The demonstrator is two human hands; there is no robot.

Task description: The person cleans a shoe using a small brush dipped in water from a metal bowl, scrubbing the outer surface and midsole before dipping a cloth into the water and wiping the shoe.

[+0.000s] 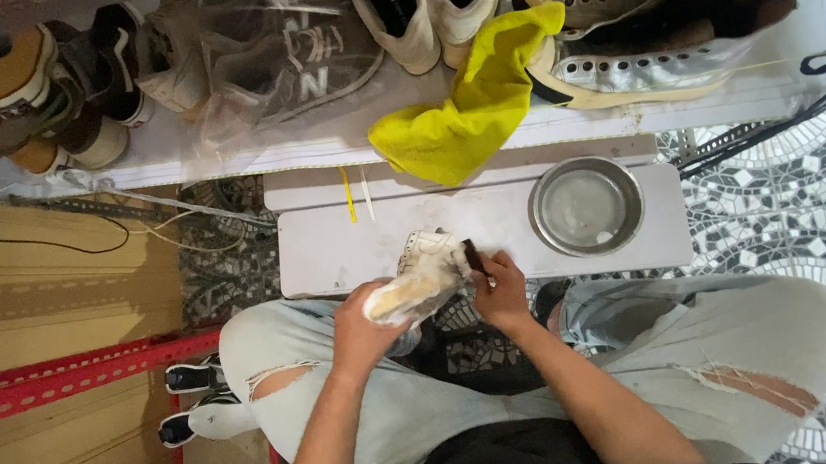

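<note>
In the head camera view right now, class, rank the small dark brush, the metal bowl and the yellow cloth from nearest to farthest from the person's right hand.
1. Small dark brush: held in the right hand, against the white shoe.
2. Metal bowl: on the white board, up and right of the hand.
3. Yellow cloth: draped over the shelf edge, farthest up.

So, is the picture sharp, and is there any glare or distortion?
Head view: the round metal bowl shows soft glare; the white sneaker in the left hand looks slightly blurred and overexposed; the right hand is sharper; the edges bend from wide-lens distortion.
</note>
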